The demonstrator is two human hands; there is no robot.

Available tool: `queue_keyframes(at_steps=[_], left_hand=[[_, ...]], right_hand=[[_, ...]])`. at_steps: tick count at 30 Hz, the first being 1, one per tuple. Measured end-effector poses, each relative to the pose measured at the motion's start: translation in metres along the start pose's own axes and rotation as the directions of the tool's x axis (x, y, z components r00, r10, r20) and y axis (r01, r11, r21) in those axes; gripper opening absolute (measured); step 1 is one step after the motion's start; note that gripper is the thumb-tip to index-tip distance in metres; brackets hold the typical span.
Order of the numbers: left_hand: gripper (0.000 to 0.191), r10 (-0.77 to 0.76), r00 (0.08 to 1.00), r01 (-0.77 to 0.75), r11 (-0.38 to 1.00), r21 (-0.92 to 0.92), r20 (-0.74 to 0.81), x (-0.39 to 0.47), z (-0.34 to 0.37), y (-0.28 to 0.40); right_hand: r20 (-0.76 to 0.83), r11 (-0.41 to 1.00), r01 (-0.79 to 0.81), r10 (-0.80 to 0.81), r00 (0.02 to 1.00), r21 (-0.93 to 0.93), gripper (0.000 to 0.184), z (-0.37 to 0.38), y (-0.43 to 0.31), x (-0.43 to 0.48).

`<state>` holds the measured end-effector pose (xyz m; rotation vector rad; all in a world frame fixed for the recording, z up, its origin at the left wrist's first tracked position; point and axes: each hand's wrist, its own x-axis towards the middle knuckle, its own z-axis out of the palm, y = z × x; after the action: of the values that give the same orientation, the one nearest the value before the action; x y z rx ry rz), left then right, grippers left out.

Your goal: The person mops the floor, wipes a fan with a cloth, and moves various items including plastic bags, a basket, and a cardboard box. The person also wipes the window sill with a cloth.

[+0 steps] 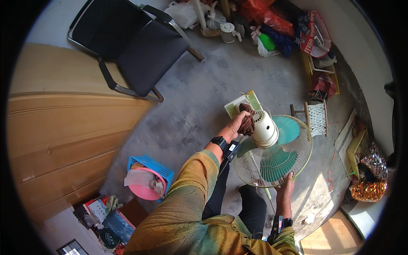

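Note:
In front of me stands a white electric fan with a rounded motor housing (pixel 264 128), green blades (pixel 280 165) and a wire guard (pixel 307 153). My left hand (pixel 235 125) grips a crumpled brown cloth (pixel 246 122) against the side of the housing. At the guard's near rim, my right hand (pixel 284 188) has hold of the edge, its thumb on the outside. Beyond the housing shows a white and green patterned square base (pixel 234 106), partly covered by the cloth.
A black armchair (pixel 153 57) stands at upper left beside a wooden cabinet (pixel 63 134). Left of my legs sits a blue basket (pixel 149 161) with a pink basin (pixel 143 191). A woven stool (pixel 317 119) is right of the fan. Bags and a white jug (pixel 228 32) line the far wall.

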<state>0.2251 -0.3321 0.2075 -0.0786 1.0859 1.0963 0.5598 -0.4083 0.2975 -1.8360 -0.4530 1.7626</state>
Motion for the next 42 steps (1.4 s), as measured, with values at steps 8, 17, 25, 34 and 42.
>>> queue_keyframes(at_steps=[8, 17, 25, 34, 42], left_hand=[[0.047, 0.086, 0.994, -0.09, 0.994, -0.064, -0.061, -0.064, -0.057, 0.091], [0.049, 0.181, 0.964, -0.218, 0.958, -0.189, -0.193, -0.152, -0.081, 0.17], [0.032, 0.288, 0.946, -0.316, 0.922, -0.221, -0.15, -0.2, -0.078, 0.205], [0.03, 0.332, 0.929, -0.355, 0.923, -0.145, -0.162, -0.207, -0.055, 0.225], [0.035, 0.482, 0.87, -0.432, 0.848, -0.306, 0.109, -0.175, -0.036, 0.234]], right_hand=[[0.079, 0.996, -0.039, 0.045, 0.996, -0.074, 0.067, 0.097, -0.03, -0.029], [0.189, 0.969, -0.059, 0.107, 0.976, -0.24, 0.073, 0.173, -0.089, -0.089], [0.27, 0.946, -0.023, 0.116, 0.956, -0.323, 0.082, 0.202, -0.128, -0.128], [0.307, 0.93, -0.029, 0.15, 0.94, -0.366, 0.084, 0.223, -0.179, -0.137], [0.201, 0.917, -0.1, 0.189, 0.961, -0.385, 0.081, 0.218, -0.207, -0.101]])
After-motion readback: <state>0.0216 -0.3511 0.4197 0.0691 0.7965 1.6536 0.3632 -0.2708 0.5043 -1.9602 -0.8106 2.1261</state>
